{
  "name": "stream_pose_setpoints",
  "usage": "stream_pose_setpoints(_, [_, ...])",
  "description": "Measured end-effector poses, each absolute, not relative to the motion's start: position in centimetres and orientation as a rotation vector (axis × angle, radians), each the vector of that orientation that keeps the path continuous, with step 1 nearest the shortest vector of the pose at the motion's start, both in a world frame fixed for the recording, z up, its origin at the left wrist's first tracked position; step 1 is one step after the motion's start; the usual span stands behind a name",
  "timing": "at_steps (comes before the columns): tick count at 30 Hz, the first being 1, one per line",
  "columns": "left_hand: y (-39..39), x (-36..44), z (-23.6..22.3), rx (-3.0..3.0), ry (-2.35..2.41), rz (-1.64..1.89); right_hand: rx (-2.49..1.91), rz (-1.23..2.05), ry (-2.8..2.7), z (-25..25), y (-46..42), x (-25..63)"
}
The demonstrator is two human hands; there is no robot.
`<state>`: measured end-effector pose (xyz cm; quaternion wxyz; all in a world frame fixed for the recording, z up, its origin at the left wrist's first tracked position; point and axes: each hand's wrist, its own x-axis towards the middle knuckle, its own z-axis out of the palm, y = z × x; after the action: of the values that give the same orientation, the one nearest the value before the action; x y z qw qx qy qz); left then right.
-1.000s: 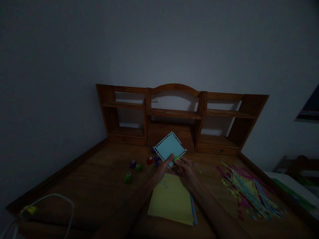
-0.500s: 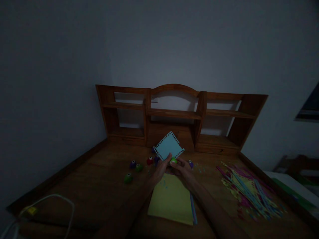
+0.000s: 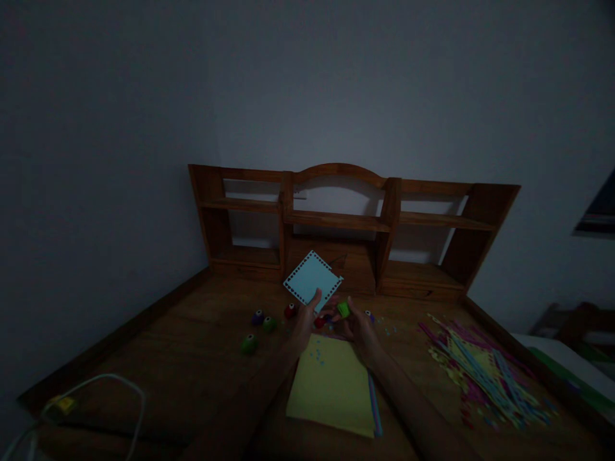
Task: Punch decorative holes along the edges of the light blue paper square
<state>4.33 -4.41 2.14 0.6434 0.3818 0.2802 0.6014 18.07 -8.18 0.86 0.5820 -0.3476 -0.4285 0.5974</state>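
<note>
My left hand (image 3: 306, 315) grips a light blue sheet of paper (image 3: 312, 280) by its lower corner, thumb on top. Punched holes run along the sheet's edges, and its right side is notched. In my right hand (image 3: 358, 323) is a small green craft punch (image 3: 343, 310), apart from the paper. Below both hands lies a stack of coloured paper (image 3: 331, 387), yellow on top, with small blue bits on it. A red punch (image 3: 319, 322) sits on the desk between the hands, partly hidden.
More punches stand to the left: a red one (image 3: 289, 311), a purple one (image 3: 258, 317) and a green one (image 3: 249, 344). Coloured paper strips (image 3: 485, 365) are heaped at the right. A wooden shelf unit (image 3: 336, 221) backs the desk; a white cable (image 3: 115, 379) lies front left.
The blue sheet has moved left with my left hand. My right hand has drawn the green punch away from the sheet to the right and turned it.
</note>
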Motion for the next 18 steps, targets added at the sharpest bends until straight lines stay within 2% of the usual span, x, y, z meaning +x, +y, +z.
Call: stream_pose_setpoints(18, [-3.8, 4.1, 1.2, 1.005, 0.794, 1.444, -0.720, 1.556, -0.819, 0.8, -7.5, 18.8])
